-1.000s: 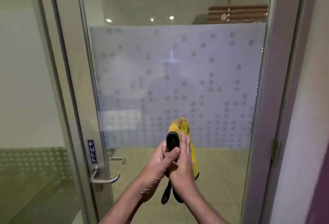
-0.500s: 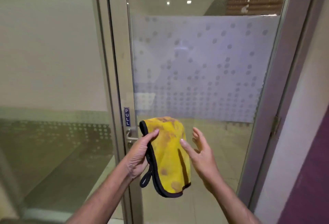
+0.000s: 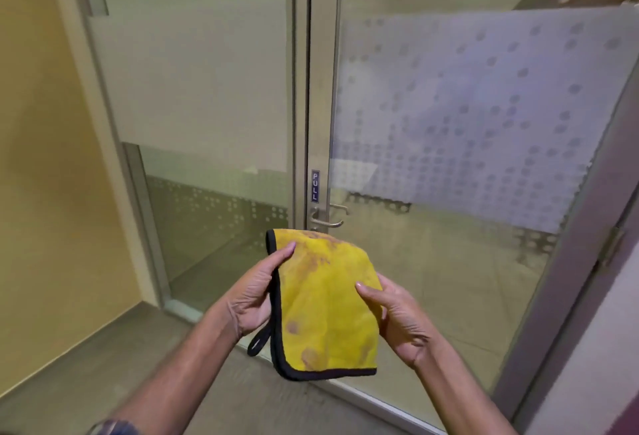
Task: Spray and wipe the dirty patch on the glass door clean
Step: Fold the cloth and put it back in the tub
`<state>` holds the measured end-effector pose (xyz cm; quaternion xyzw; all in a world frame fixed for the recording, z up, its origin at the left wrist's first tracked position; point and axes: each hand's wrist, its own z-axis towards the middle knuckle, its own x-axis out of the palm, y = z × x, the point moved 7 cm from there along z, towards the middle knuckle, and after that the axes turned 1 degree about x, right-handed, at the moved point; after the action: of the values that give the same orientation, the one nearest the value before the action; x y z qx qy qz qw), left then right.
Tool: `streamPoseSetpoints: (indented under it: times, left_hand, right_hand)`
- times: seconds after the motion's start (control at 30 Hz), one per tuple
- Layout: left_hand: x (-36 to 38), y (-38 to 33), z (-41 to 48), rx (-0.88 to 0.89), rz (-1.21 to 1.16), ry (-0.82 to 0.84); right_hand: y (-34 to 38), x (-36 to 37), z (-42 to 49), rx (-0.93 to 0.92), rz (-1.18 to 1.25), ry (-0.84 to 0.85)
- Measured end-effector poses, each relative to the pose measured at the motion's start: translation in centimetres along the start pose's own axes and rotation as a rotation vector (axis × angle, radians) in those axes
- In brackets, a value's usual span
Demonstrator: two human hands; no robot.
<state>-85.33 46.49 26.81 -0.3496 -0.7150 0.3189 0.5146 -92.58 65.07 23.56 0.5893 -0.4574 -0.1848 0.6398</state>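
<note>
A yellow cloth (image 3: 323, 306) with black edging and brownish stains hangs folded in front of me. My left hand (image 3: 257, 293) grips its left edge, thumb on the front face. My right hand (image 3: 396, 319) holds its right edge, thumb on the front and fingers behind. The glass door (image 3: 449, 116) stands shut behind the cloth, with a frosted dotted band across its middle. Its metal lever handle (image 3: 326, 222) and a blue PULL label (image 3: 315, 185) sit on the left stile. I cannot make out a dirty patch on the glass. No spray bottle is in view.
A fixed glass panel (image 3: 207, 89) with a frosted band stands left of the door. A yellow wall (image 3: 45, 158) closes the far left. The door frame and hinge (image 3: 610, 248) run down the right side, next to a white and purple wall.
The cloth went from a tight roll between both hands to an opened flat fold. My right hand has taken hold of its right edge. My view swung left and down.
</note>
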Motion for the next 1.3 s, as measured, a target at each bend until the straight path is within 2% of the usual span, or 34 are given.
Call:
streamPoseSetpoints:
  times: [0.17, 0.3, 0.4, 0.53, 0.67, 0.87, 1.0, 1.13, 1.23, 1.3]
  left_hand:
    - [-6.2, 2.0, -6.4, -0.041, 0.063, -0.292]
    - [-10.8, 1.6, -12.8, -0.006, 0.047, -0.418]
    - [-14.1, 0.5, -18.1, 0.086, 0.101, -0.474]
    - [-17.9, -0.7, -25.7, 0.183, 0.265, -0.48]
    - [-22.6, -1.0, -33.4, 0.233, 0.51, -0.516]
    - [-31.2, -1.1, -44.7, 0.298, 0.828, -0.685]
    - [-37.7, -0.6, -51.5, 0.327, 0.909, -0.868]
    - [-42.9, -0.2, -56.7, 0.363, 1.039, -1.1]
    - [-45.8, 0.3, -59.6, 0.435, 1.103, -1.299]
    - [-47.8, 1.1, -61.3, 0.447, 1.048, -1.44]
  right_hand:
    - [-0.7, 4.1, -3.6, -0.131, -0.169, -0.131]
    - [-2.9, 9.4, -5.4, -0.117, -0.239, 0.003]
    - [-4.7, 13.9, -6.6, -0.089, -0.359, 0.134]
    - [-7.2, 20.9, -8.2, -0.114, -0.574, 0.254]
    - [-9.9, 29.2, -10.6, -0.216, -0.736, 0.314]
    - [-16.3, 41.5, -13.4, -0.329, -0.977, 0.399]
    - [-20.4, 49.0, -14.7, -0.395, -1.143, 0.506]
    - [-24.0, 54.9, -15.8, -0.561, -1.344, 0.532]
    - [-26.8, 59.0, -16.4, -0.626, -1.356, 0.545]
    - [-28.7, 61.4, -16.7, -0.659, -1.283, 0.596]
